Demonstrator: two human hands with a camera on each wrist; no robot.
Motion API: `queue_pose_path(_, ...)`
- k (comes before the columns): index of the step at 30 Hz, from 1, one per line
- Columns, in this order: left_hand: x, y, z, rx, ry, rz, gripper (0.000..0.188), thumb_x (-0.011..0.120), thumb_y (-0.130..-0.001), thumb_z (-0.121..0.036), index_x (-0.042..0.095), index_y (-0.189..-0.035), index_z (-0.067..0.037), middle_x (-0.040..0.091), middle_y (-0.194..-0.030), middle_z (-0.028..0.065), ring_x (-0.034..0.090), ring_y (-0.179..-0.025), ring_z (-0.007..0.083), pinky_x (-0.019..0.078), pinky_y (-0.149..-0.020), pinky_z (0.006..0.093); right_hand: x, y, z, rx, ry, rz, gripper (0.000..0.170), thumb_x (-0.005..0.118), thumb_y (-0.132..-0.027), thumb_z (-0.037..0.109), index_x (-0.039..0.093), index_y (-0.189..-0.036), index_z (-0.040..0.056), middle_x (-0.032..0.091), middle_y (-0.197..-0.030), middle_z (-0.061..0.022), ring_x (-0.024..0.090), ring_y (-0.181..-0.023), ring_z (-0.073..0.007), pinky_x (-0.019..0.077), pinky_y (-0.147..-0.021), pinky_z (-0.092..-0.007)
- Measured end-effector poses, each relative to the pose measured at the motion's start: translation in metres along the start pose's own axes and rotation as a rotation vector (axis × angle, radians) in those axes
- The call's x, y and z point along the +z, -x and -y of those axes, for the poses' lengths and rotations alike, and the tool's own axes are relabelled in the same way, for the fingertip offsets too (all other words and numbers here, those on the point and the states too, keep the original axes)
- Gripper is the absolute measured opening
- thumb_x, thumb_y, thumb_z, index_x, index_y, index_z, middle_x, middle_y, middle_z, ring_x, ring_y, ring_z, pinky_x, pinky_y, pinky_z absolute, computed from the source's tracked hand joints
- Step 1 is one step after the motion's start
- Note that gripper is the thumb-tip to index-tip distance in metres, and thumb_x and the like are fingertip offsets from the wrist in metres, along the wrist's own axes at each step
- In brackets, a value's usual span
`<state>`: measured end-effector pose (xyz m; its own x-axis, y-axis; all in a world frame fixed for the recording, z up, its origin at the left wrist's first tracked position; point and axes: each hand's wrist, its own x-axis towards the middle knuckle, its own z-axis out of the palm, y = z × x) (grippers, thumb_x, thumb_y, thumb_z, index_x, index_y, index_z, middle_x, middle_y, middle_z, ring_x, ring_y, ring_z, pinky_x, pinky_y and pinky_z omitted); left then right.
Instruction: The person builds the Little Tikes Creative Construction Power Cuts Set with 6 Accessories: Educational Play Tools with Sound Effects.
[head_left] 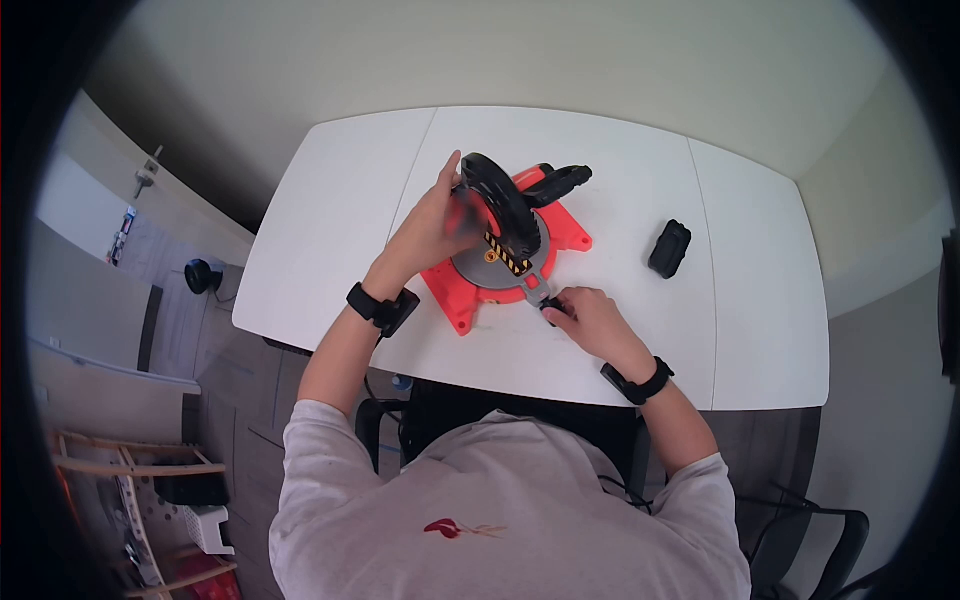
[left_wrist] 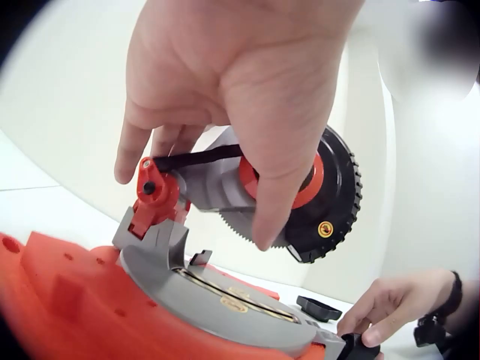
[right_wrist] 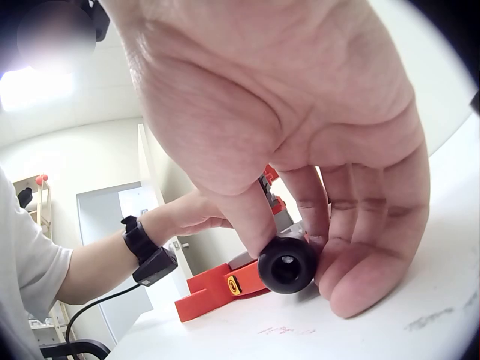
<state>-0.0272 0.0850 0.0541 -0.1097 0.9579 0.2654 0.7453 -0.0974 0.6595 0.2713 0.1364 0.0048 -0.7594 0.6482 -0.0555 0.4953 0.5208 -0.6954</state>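
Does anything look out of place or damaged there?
Just the white tabletop: faint reddish marks and a grey smudge show near the right hand, like scuffs or stains. I see no obvious damage on the saw.

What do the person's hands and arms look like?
The left hand and right hand are bare, with no gloves. The left strap and right strap are black, and each wrist carries a dark box. A black cable runs from the left box. Both sleeves are short and pale.
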Motion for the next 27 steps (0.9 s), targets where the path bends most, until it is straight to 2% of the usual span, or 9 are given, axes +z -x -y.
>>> queue_pose_path(3, 0.003, -0.006, 0.005, 0.069, 0.0, -0.067, 0.095, 0.085, -0.077, -0.003, 0.034, -0.158, -0.006, 0.063, -0.137, 0.0219, 0.059, -0.13, 0.0363, 0.0469, -0.11, 0.0415, 0.0, 0.0, 0.0, -0.004, 0.004, 0.001, 0.028, 0.074, -0.094, 0.026, 0.072, -0.092, -0.0023, 0.071, -0.084, -0.0207, 0.069, -0.077, -0.039, 0.054, -0.071, -0.0469)
queue_pose_path(6, 0.003, -0.016, 0.002, -0.008, -0.011, -0.021, 0.078, 0.083, -0.077, 0.002, 0.046, -0.145, -0.001, 0.066, -0.126, 0.0189, 0.067, -0.111, 0.032, 0.0551, -0.097, 0.0396, 0.002, -0.001, -0.005, -0.011, 0.012, -0.007, 0.028, 0.075, -0.094, 0.026, 0.074, -0.095, -0.0015, 0.072, -0.081, -0.018, 0.07, -0.072, -0.0339, 0.0538, -0.068, -0.0419)
queue_pose_path(9, 0.014, -0.023, 0.019, -0.04, 0.039, -0.09, 0.055, 0.082, -0.075, 0.005, 0.058, -0.125, 0.0, 0.07, -0.11, 0.017, 0.069, -0.098, 0.0289, 0.0557, -0.087, 0.0374, 0.003, -0.001, -0.005, 0.002, 0.005, -0.002, 0.027, 0.075, -0.094, 0.026, 0.074, -0.096, -0.0012, 0.072, -0.081, -0.0175, 0.07, -0.072, -0.0331, 0.0542, -0.068, -0.0412)
queue_pose_path(11, 0.019, -0.029, 0.027, -0.033, 0.045, -0.13, 0.048, 0.08, -0.075, 0.007, 0.061, -0.119, 0.0, 0.071, -0.101, 0.0173, 0.069, -0.089, 0.0282, 0.0553, -0.082, 0.0369, 0.002, 0.0, -0.005, 0.008, -0.001, -0.001, 0.027, 0.075, -0.094, 0.026, 0.074, -0.096, -0.0011, 0.072, -0.08, -0.0173, 0.07, -0.071, -0.0328, 0.0541, -0.068, -0.041)
queue_pose_path(14, 0.022, -0.033, 0.026, -0.01, 0.054, -0.177, 0.038, 0.077, -0.076, 0.008, 0.067, -0.111, 0.001, 0.072, -0.089, 0.0171, 0.068, -0.078, 0.0273, 0.0549, -0.076, 0.036, 0.0, 0.0, -0.002, 0.021, -0.039, 0.011, 0.029, 0.073, -0.094, 0.026, 0.071, -0.089, -0.0024, 0.07, -0.083, -0.0215, 0.069, -0.078, -0.041, 0.054, -0.071, -0.049)
queue_pose_path(15, 0.022, -0.033, 0.024, -0.002, 0.057, -0.19, 0.035, 0.076, -0.076, 0.008, 0.068, -0.109, 0.001, 0.072, -0.086, 0.017, 0.068, -0.074, 0.027, 0.0548, -0.074, 0.0357, 0.0, 0.0, -0.002, 0.016, -0.034, 0.01, 0.029, 0.073, -0.095, 0.026, 0.071, -0.089, -0.0024, 0.07, -0.084, -0.0215, 0.069, -0.078, -0.0412, 0.054, -0.071, -0.0492)
queue_pose_path(18, 0.026, -0.036, 0.038, -0.011, -0.008, -0.194, 0.03, 0.076, -0.077, 0.005, 0.073, -0.106, 0.0, 0.073, -0.081, 0.0158, 0.067, -0.069, 0.0242, 0.0547, -0.07, 0.0351, 0.002, 0.0, -0.004, 0.008, -0.018, 0.012, 0.029, 0.073, -0.095, 0.026, 0.07, -0.09, -0.0022, 0.071, -0.085, -0.0217, 0.069, -0.08, -0.0417, 0.054, -0.071, -0.0499)
queue_pose_path(24, 0.028, -0.039, 0.052, -0.021, 0.062, -0.215, 0.03, 0.079, -0.074, 0.002, 0.076, -0.104, -0.001, 0.073, -0.079, 0.0156, 0.066, -0.067, 0.0214, 0.0541, -0.068, 0.0343, 0.003, 0.0, -0.003, -0.006, 0.018, -0.009, 0.028, 0.073, -0.095, 0.025, 0.069, -0.091, -0.0024, 0.07, -0.086, -0.0228, 0.069, -0.083, -0.0431, 0.0543, -0.073, -0.0515)
queue_pose_path(27, 0.028, -0.036, 0.046, -0.001, 0.078, -0.228, 0.028, 0.08, -0.075, 0.0, 0.076, -0.102, 0.0, 0.073, -0.078, 0.0155, 0.066, -0.066, 0.0249, 0.0544, -0.068, 0.0347, 0.003, 0.0, -0.001, 0.006, 0.034, 0.003, 0.029, 0.073, -0.095, 0.025, 0.069, -0.09, -0.0028, 0.07, -0.086, -0.0229, 0.069, -0.083, -0.0434, 0.0543, -0.073, -0.0519)
